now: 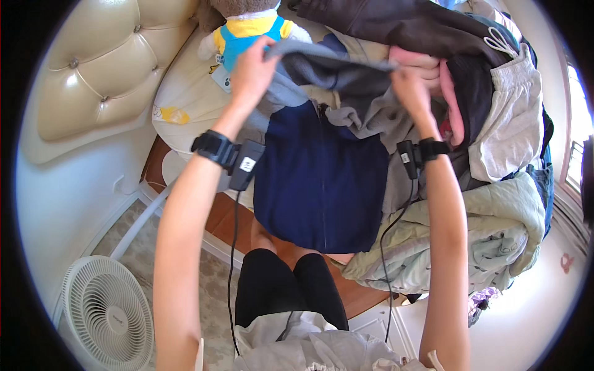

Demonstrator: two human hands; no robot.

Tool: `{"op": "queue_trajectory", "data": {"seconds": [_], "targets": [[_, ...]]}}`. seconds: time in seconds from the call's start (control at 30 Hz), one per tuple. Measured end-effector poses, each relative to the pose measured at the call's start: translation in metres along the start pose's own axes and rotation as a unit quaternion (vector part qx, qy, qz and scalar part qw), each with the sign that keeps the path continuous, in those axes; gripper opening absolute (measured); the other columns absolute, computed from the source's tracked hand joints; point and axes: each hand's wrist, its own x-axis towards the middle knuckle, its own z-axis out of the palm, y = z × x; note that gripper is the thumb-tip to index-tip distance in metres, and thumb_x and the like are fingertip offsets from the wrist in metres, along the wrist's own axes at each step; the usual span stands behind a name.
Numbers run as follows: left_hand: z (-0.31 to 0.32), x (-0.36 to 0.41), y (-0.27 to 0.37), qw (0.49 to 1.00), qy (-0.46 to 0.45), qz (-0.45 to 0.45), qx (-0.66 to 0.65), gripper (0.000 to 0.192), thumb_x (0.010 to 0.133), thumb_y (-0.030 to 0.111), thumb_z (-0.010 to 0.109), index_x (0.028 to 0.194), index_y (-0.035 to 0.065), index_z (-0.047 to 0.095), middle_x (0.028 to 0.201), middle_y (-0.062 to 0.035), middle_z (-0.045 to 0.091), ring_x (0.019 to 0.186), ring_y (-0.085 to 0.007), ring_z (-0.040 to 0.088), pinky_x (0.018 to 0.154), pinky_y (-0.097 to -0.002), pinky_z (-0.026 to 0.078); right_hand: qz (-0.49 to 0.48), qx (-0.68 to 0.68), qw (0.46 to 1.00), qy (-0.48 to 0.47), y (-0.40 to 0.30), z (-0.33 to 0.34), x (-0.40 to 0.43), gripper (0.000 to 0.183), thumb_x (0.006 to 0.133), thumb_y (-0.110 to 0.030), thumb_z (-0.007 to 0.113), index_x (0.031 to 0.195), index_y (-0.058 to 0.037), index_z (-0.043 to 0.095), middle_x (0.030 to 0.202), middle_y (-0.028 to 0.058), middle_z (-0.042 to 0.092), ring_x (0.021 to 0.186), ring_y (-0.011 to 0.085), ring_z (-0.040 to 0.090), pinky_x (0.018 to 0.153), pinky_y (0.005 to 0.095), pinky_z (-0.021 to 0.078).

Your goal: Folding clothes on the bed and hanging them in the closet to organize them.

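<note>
Both hands hold up a grey fabric garment (334,69), stretched between them above the bed. My left hand (253,69) grips its left end, in front of a plush toy (248,35) in yellow and blue clothes. The other end is pinched in my right hand (412,88), beside pink fabric (452,99); motion blurs those fingers a little. Below the grey cloth a navy blue garment (322,181) with a centre seam or zip hangs over the bed's near edge. How the grey folds join the navy piece cannot be told.
Dark trousers (366,25), light grey drawstring shorts (508,120) and a pale green quilt (496,227) are heaped at the right. A tufted headboard (106,65) stands at the left. A white fan (109,315) is at the lower left. Black cables hang from both wrist devices.
</note>
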Motion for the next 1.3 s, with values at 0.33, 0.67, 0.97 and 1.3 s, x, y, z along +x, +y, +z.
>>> {"op": "queue_trajectory", "data": {"seconds": [0.33, 0.67, 0.97, 1.3], "targets": [[-0.052, -0.028, -0.028, 0.988, 0.139, 0.059, -0.019, 0.028, 0.089, 0.018, 0.046, 0.113, 0.0092, 0.057, 0.083, -0.0127, 0.064, 0.072, -0.0308, 0.061, 0.064, -0.0356, 0.046, -0.084, 0.417, 0.871, 0.248, -0.158, -0.263, 0.012, 0.022, 0.082, -0.007, 0.046, 0.1, -0.0006, 0.058, 0.076, 0.0091, 0.062, 0.062, 0.0174, 0.062, 0.056, 0.0317, 0.0485], [-0.059, -0.13, -0.079, 0.959, -0.15, 0.185, 0.154, 0.051, 0.08, 0.008, 0.06, 0.128, 0.0102, 0.044, 0.125, -0.0171, 0.044, 0.115, -0.0297, 0.047, 0.089, -0.0363, 0.041, -0.246, 0.202, 0.923, -0.218, -0.114, -0.072, -0.207, 0.04, 0.069, -0.011, 0.064, 0.108, -0.0103, 0.055, 0.106, 0.0075, 0.056, 0.087, 0.0214, 0.058, 0.076, 0.0358, 0.046], [-0.009, -0.13, -0.12, 0.996, 0.008, -0.085, 0.007, 0.058, 0.078, 0.035, 0.068, 0.118, 0.0009, 0.043, 0.105, -0.0217, 0.058, 0.095, -0.0396, 0.056, 0.08, -0.0434, 0.044, -0.03, -0.016, 0.998, -0.049, -0.086, -0.038, -0.089, 0.044, 0.078, -0.021, 0.062, 0.121, -0.0178, 0.054, 0.118, 0.0147, 0.055, 0.112, 0.0293, 0.051, 0.103, 0.0526, 0.0249], [-0.034, -0.137, -0.155, 0.975, 0.099, -0.093, 0.174, 0.053, 0.073, 0.053, 0.067, 0.095, 0.0065, 0.059, 0.104, -0.0131, 0.059, 0.1, -0.033, 0.055, 0.082, -0.0417, 0.042, 0.281, 0.244, 0.918, 0.137, 0.009, 0.043, -0.112, 0.03, 0.084, -0.025, 0.057, 0.106, -0.0049, 0.055, 0.1, 0.02, 0.058, 0.091, 0.0346, 0.056, 0.086, 0.0418, 0.0414]]}}
